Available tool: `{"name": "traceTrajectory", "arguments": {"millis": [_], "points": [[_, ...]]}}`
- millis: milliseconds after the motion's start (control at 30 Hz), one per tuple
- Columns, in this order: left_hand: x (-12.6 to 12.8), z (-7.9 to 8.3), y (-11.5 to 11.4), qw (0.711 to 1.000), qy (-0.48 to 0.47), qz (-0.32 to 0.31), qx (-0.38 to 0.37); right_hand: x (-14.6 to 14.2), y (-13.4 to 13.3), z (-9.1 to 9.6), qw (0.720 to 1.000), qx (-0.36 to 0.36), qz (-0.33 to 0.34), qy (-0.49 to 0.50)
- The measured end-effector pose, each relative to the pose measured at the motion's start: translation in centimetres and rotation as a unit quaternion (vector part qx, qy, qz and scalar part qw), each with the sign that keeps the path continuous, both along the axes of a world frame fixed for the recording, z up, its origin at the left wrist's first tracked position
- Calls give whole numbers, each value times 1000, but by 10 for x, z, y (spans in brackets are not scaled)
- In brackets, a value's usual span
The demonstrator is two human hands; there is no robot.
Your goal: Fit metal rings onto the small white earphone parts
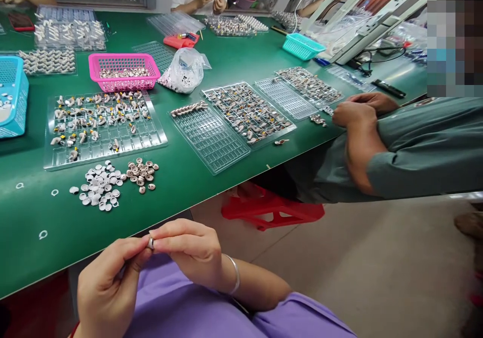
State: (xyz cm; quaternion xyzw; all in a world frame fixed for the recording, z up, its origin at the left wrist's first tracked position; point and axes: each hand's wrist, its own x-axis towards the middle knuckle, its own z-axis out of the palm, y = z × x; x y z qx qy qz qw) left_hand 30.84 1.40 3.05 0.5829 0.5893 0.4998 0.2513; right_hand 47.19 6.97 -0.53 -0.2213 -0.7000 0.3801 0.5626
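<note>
Just off the table's front edge, my left hand (107,282) and my right hand (194,250) meet at the fingertips. Pinched between them is a small rounded shell part (150,243), pale with a dark spot; fingers cover much of it. On the table beyond my hands lies a loose pile of small white caps (100,184). Right beside it is a smaller pile of beige cup-shaped shells (141,172). Behind both piles, a clear plastic tray (149,142) holds rows of curved beige parts with yellow bits.
A pink basket (124,84) of small parts, a blue basket (15,101) and a plastic bag (184,71) stand on the green table (22,247). More trays (209,137) lie to the right. A co-worker's forearm (356,137) and a red stool (271,207) are at right.
</note>
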Motion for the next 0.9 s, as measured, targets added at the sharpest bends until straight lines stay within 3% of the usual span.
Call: {"name": "traceTrajectory", "arguments": {"millis": [167,333,467,567,667,767,900], "points": [[0,1,3,990,-110,8,-85,-2,3,3,1000,21,-4,6],[-1,-3,6,955,-249,0,-160,-3,6,12,999,44,-1,1],[-1,-6,11,919,-358,-10,-162,-1,11,14,999,-42,30,-4],[-1,-6,15,901,-406,-20,-155,0,16,14,990,-82,103,-50],[-3,-9,15,894,-413,-40,-170,-1,19,13,983,-73,159,-59],[-7,-15,12,907,-376,-28,-189,-3,20,13,989,-40,130,-63],[-10,-15,9,931,-315,10,-186,-3,22,13,991,58,73,-101]]}}
